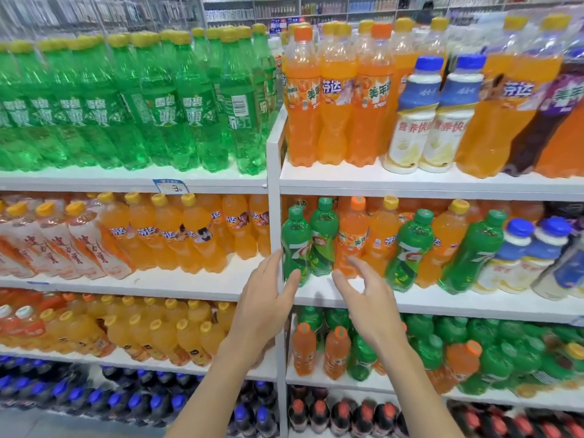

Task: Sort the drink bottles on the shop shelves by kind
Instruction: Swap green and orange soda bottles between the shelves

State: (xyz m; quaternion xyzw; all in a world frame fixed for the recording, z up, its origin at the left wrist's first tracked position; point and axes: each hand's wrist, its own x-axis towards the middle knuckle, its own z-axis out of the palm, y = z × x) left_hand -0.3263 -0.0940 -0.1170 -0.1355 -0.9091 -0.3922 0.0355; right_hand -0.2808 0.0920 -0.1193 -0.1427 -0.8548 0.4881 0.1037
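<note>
On the second shelf of the right bay (pixel 410 303), two green lemon-lime bottles (pixel 297 245) (pixel 324 238) stand at the left end, beside an orange-capped orange soda bottle (pixel 352 238). More green, orange and white milk-drink bottles are mixed along that shelf. My left hand (pixel 265 305) hovers with straight fingers just in front of the leftmost green bottle, holding nothing. My right hand (pixel 366 298) is spread and relaxed in front of the orange soda bottle, also holding nothing.
A white upright post (pixel 274 197) divides the two bays. The upper left shelf carries green soda bottles (pixel 151 99); the upper right shelf mixes orange sodas and blue-capped milk drinks (pixel 414 115). Lower shelves hold orange, green and dark cola bottles.
</note>
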